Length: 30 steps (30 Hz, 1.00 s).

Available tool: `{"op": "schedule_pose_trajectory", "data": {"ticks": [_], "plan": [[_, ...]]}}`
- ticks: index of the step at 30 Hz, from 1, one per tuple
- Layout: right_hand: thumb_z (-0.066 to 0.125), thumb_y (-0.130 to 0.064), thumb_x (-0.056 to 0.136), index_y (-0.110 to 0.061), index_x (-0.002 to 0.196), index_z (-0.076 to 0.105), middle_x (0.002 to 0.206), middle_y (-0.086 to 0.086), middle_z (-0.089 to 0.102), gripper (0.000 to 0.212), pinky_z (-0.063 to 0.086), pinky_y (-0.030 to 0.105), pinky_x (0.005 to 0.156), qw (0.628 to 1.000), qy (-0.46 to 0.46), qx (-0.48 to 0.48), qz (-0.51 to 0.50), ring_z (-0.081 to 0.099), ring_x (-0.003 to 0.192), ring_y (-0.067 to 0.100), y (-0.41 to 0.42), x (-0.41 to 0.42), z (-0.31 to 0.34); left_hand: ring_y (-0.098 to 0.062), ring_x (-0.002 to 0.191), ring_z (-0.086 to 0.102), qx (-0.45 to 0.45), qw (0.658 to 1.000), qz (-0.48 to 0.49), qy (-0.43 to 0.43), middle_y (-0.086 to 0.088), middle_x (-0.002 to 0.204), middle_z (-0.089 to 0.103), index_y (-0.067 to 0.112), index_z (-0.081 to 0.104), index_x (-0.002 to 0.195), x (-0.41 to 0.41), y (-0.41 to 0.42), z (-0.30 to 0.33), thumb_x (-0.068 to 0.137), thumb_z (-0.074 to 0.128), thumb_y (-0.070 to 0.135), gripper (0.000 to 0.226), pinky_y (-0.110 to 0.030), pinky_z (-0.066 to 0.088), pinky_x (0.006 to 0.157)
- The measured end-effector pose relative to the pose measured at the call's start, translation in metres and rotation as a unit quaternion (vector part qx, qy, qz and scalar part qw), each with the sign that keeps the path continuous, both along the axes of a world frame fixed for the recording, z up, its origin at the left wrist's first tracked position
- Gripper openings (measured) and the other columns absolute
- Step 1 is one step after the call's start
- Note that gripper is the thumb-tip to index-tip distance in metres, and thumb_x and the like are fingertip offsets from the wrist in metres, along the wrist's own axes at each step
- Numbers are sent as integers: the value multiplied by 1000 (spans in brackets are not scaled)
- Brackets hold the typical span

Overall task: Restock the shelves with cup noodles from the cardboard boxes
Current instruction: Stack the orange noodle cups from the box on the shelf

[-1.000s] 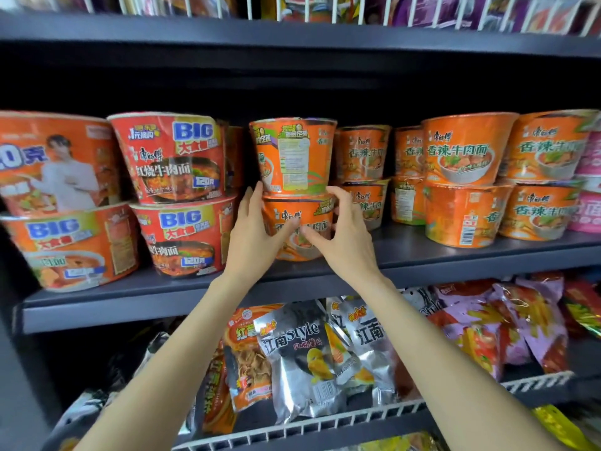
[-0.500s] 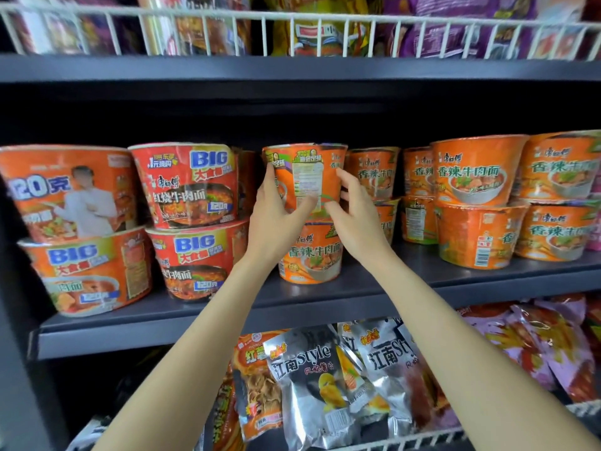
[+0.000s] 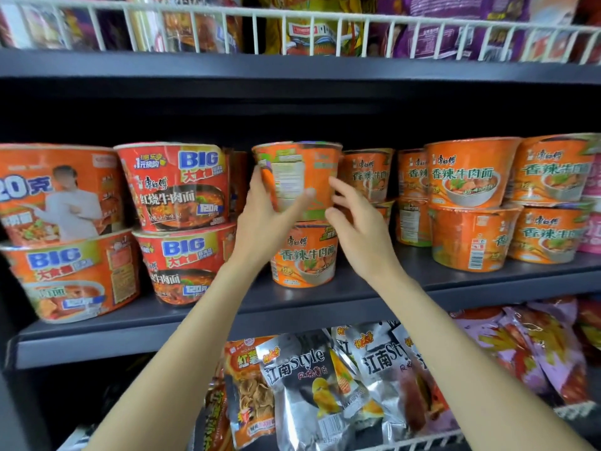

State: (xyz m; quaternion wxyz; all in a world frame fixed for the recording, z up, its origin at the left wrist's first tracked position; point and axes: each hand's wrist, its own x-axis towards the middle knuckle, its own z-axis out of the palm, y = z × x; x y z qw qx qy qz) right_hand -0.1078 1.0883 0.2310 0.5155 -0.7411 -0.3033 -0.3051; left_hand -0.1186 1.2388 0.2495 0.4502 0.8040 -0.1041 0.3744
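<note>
An orange cup of noodles (image 3: 299, 177) is stacked on a second orange cup (image 3: 305, 258) at the middle of the dark shelf (image 3: 325, 301). My left hand (image 3: 266, 219) wraps the top cup's left side, thumb across its front. My right hand (image 3: 354, 222) hovers at the top cup's right side with fingers spread; whether it touches the cup is unclear. Red "BIG" noodle bowls (image 3: 175, 187) stand stacked to the left, and more orange bowls (image 3: 471, 177) are stacked to the right.
Above, a white wire rail (image 3: 292, 24) fronts a shelf of snack packets. Below, silver chip bags (image 3: 302, 385) and purple bags (image 3: 536, 346) fill a lower wire-fronted shelf. Pink bowls (image 3: 593, 229) sit at the far right. No cardboard box is in view.
Both hands rose from the lower cup to the top cup. The top cup has turned, its label now facing further left. My right hand has loosened off its side.
</note>
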Motion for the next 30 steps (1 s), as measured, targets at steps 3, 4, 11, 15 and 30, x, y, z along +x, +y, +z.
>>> {"op": "schedule_pose_trajectory", "data": {"ticks": [3,4,11,15,30], "plan": [[46,-19,98,-25,137,45,125,-11,55,40,42,26,96,995,-77,-10,-65,50,112,6,-2,-5,-2,-18,129,46,-2,999,25,35,1,146,41,29,16,149,2,5,8,64,49,86,108,-46,42,104],[46,-17,97,-24,135,48,121,-12,55,38,43,26,94,993,-74,12,-88,50,108,7,-5,-2,1,-20,133,40,12,999,41,34,-2,150,35,27,13,150,-3,3,5,69,50,81,105,-47,39,106],[43,-9,96,-23,151,17,149,0,35,62,38,29,97,982,159,62,76,39,122,10,3,19,24,-17,133,37,50,997,46,-24,0,152,27,28,16,149,-14,-6,-18,88,59,43,76,-36,38,103],[46,-9,94,-27,151,16,142,-2,44,67,42,37,101,981,154,63,101,46,118,10,5,27,19,-18,129,43,18,999,31,-1,-1,149,31,28,13,150,-3,-3,-12,77,60,55,91,-44,42,102],[36,-51,98,-26,146,31,128,-15,49,54,37,28,99,988,138,48,42,46,119,4,-3,22,19,-12,130,35,99,981,75,-151,3,141,45,21,28,148,-28,-19,-22,91,35,38,59,-29,29,105]]}}
